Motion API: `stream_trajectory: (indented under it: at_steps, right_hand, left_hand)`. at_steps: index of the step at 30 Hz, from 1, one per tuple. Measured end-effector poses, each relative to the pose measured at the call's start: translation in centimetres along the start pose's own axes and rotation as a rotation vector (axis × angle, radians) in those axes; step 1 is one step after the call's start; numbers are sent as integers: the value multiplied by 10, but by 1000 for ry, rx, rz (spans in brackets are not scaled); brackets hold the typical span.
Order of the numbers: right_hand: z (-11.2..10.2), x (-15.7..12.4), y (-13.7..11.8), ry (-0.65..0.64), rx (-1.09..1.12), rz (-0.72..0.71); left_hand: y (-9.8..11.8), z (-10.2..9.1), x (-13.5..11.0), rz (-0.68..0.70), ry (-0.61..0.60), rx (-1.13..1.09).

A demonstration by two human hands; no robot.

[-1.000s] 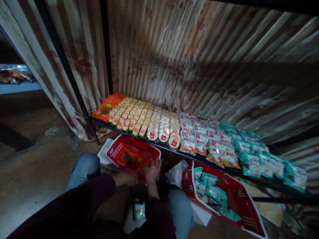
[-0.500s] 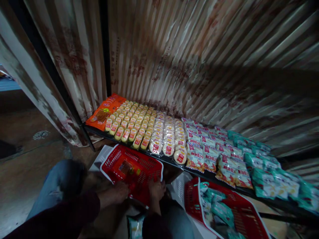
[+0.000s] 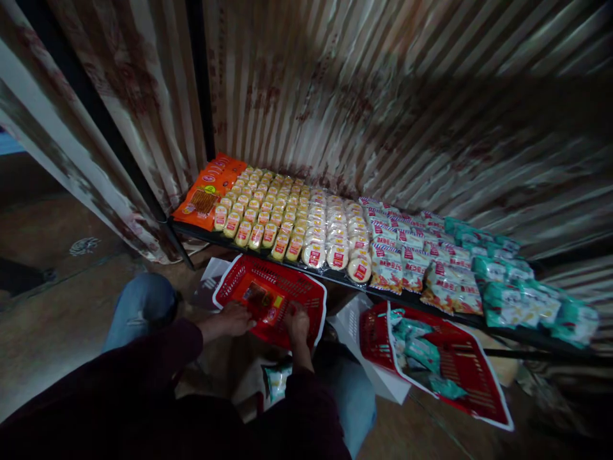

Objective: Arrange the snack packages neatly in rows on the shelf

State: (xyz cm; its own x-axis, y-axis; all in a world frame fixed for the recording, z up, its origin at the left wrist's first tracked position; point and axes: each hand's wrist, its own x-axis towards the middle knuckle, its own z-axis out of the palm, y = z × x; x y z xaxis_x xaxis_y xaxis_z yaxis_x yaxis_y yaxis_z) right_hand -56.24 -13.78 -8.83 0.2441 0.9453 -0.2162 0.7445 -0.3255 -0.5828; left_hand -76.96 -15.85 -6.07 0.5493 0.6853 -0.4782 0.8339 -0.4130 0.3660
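A red plastic basket (image 3: 287,286) sits tilted on the floor under a low dark shelf (image 3: 335,276), with a few small packets (image 3: 261,299) inside it. My left hand (image 3: 233,319) rests on the basket's near rim, fingers curled over the edge. At the basket's near right side my right hand (image 3: 297,324) reaches in, fingers bent; what it holds, if anything, is hidden. The shelf carries rows of wrapped snacks: orange packs (image 3: 207,191), yellow bars (image 3: 261,211), round white cakes (image 3: 330,236), red-white bags (image 3: 412,262) and green bags (image 3: 507,287).
A second red basket (image 3: 479,390) with green snack bags lies at the right on white paper (image 3: 378,377). One green-white packet (image 3: 278,380) lies between my knees. Corrugated metal sheeting (image 3: 383,115) backs the shelf. Bare brown floor (image 3: 57,306) spreads to the left.
My view has swung, so the shelf and baskets sit differently in frame. Both hands stay at the left basket's near edge; my right hand has reached a little further in.
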Motion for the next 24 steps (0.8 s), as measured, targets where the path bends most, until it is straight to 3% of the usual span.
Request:
stream_trajectory:
  at_steps: [4, 9, 17, 24]
  right_hand:
    - [24, 12, -11, -144, 22, 41]
    - [47, 28, -27, -258, 56, 113]
    - [74, 39, -41, -312, 79, 116]
    - [89, 44, -60, -250, 20, 23]
  left_hand:
    - [-33, -8, -2, -108, -34, 26]
    - [-53, -11, -9, -197, -90, 50]
    - [-78, -9, -31, -336, -140, 44]
    - [-90, -1, -43, -369, -81, -13]
